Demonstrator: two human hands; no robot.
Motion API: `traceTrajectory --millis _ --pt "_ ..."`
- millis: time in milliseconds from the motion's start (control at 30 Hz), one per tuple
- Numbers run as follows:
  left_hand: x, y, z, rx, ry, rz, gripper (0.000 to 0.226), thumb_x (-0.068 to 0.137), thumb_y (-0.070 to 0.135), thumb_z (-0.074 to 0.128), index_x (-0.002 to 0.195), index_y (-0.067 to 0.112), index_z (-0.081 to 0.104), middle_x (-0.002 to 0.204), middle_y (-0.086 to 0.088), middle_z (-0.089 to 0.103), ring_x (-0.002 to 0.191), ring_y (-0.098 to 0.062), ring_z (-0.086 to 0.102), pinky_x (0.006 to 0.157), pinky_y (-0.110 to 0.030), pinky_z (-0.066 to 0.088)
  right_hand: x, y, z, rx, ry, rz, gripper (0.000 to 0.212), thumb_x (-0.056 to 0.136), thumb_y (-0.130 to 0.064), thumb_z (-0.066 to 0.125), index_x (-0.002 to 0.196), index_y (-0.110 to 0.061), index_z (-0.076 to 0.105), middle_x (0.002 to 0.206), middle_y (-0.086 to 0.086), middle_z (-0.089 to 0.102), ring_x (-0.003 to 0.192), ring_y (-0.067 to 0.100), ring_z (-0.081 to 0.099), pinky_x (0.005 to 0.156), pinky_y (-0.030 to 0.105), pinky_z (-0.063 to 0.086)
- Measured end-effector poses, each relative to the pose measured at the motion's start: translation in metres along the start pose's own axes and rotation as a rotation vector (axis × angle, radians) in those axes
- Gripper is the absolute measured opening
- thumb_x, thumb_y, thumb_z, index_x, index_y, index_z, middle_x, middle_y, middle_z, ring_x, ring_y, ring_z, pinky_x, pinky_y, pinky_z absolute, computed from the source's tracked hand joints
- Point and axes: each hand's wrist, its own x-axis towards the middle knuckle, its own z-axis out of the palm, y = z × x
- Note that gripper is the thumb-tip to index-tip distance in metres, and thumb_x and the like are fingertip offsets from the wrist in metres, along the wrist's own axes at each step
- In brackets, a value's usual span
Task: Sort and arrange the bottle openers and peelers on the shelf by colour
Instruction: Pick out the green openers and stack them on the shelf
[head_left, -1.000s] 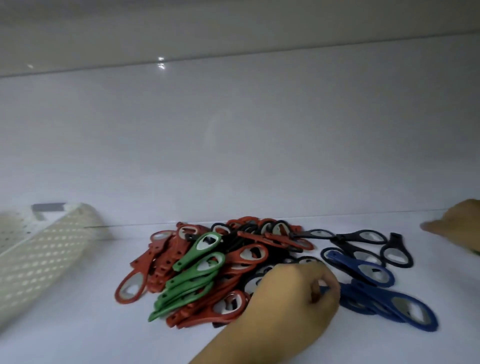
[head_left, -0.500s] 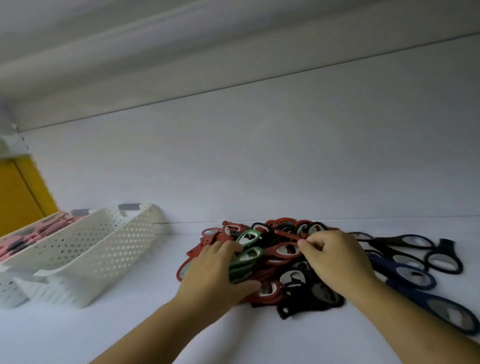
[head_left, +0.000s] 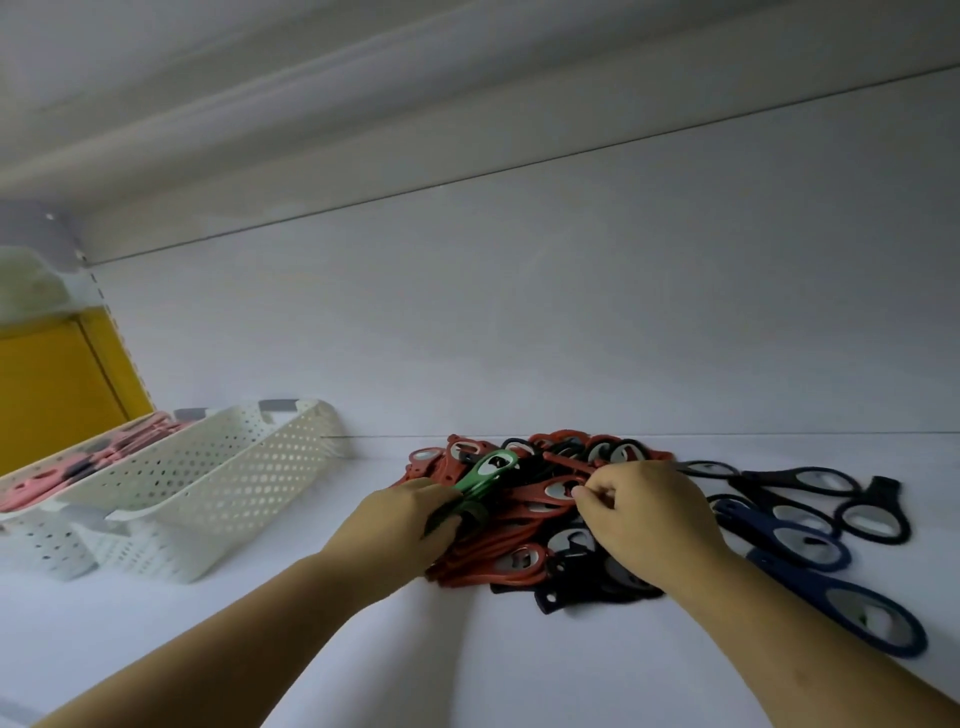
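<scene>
A mixed pile of red bottle openers (head_left: 498, 551) lies on the white shelf (head_left: 493, 654), with black openers (head_left: 582, 587) under and beside them. My left hand (head_left: 400, 525) grips a bunch of green openers (head_left: 485, 470) at the pile's left side; their heads stick up past my fingers. My right hand (head_left: 649, 514) sits on the pile's right part, its fingertips pinching at a red opener (head_left: 556, 488). Blue openers (head_left: 810, 545) and more black openers (head_left: 857, 499) lie spread to the right.
Two white perforated baskets (head_left: 218, 493) stand at the left; the far one holds pink items (head_left: 104, 457). A yellow panel (head_left: 57, 384) is behind them. The shelf's back wall rises right behind the pile.
The view has shifted, showing more of the baskets. My left hand has closed round the green openers and lifted their heads. My right hand stays on the pile, fingers now at a red opener.
</scene>
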Motion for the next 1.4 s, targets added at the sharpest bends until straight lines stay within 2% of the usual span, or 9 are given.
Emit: traceTrajectory --millis 167,433,533,600,700,933,1133,1300,1400 --pt "0.009 0.009 0.004 -0.027 -0.036 -0.129 0.039 0.087 0.031 0.054 0.125 0.037 0.055 0.091 0.013 0.059 0.074 -0.011 0.051 0.065 -0.02 0.04 -0.001 -0.004 0.001 -0.01 0.016 -0.021 0.034 0.093 -0.039 0.049 0.077 -0.016 0.068 0.06 0.002 0.063 0.05 0.012 0.046 0.052 0.024 0.041" --pt "0.003 0.007 0.003 -0.147 0.131 -0.106 0.012 0.091 0.026 0.055 0.092 0.028 0.067 0.071 0.014 0.06 0.064 -0.01 0.055 0.058 -0.021 0.039 0.001 0.0 0.003 -0.004 0.122 -0.029 0.036 0.092 -0.036 0.052 0.066 -0.014 0.063 0.05 -0.002 0.053 0.046 0.013 0.041 0.049 0.024 0.037" --pt "0.008 0.021 -0.009 -0.545 0.229 -0.226 0.01 0.089 0.024 0.06 0.084 0.022 0.068 0.07 -0.004 0.068 0.06 -0.019 0.061 0.06 -0.032 0.049 -0.002 -0.004 0.005 0.103 0.187 -0.089 0.04 0.092 -0.045 0.049 0.066 -0.018 0.062 0.047 -0.009 0.049 0.045 0.01 0.041 0.046 0.019 0.028" --pt "0.013 0.038 -0.013 -0.912 0.151 -0.322 0.008 0.09 0.02 0.062 0.09 0.018 0.07 0.076 -0.007 0.072 0.07 -0.021 0.067 0.066 -0.037 0.054 -0.006 -0.013 0.007 0.186 0.147 -0.131 0.038 0.092 -0.055 0.041 0.094 -0.028 0.068 0.064 -0.015 0.057 0.055 0.002 0.049 0.053 0.013 0.033" --pt "0.025 0.067 -0.005 -1.23 0.048 -0.324 0.013 0.091 0.016 0.059 0.099 0.011 0.069 0.087 -0.009 0.075 0.084 -0.026 0.072 0.074 -0.038 0.056 -0.01 -0.025 0.009 0.298 0.076 -0.126 0.06 0.083 -0.07 0.036 0.127 -0.033 0.053 0.091 -0.018 0.063 0.075 -0.003 0.054 0.067 0.011 0.041" --pt "0.058 0.108 0.02 -1.473 0.104 -0.299 0.012 0.089 0.006 0.06 0.098 0.004 0.067 0.087 -0.013 0.074 0.081 -0.028 0.072 0.073 -0.035 0.058 -0.001 0.002 0.005 0.299 0.173 0.03 0.04 0.086 -0.039 0.063 0.125 -0.034 0.056 0.077 -0.023 0.052 0.071 -0.005 0.05 0.062 0.006 0.039" --pt "0.057 0.104 0.03 -1.743 0.075 -0.255 0.016 0.089 0.01 0.058 0.1 0.006 0.069 0.099 -0.017 0.072 0.092 -0.03 0.07 0.077 -0.04 0.055 -0.001 0.004 0.008 0.243 0.167 -0.017 0.043 0.093 -0.037 0.052 0.136 -0.036 0.042 0.119 -0.019 0.056 0.109 0.003 0.052 0.09 0.022 0.045" --pt "0.056 0.092 0.032 -1.759 0.047 -0.234 0.022 0.092 0.01 0.053 0.089 0.011 0.075 0.1 -0.016 0.072 0.094 -0.029 0.07 0.083 -0.044 0.054 -0.001 0.001 0.017 0.244 0.136 -0.015 0.048 0.098 -0.033 0.044 0.144 -0.033 0.031 0.129 -0.023 0.045 0.11 -0.007 0.041 0.087 0.006 0.032" --pt "0.055 0.091 0.032 -1.71 0.066 -0.208 0.017 0.089 0.012 0.057 0.097 0.008 0.072 0.102 -0.015 0.072 0.097 -0.029 0.069 0.089 -0.047 0.052 0.0 0.005 0.022 0.276 0.129 0.041 0.046 0.097 -0.034 0.043 0.143 -0.032 0.036 0.132 -0.02 0.05 0.117 -0.003 0.046 0.093 0.013 0.039"
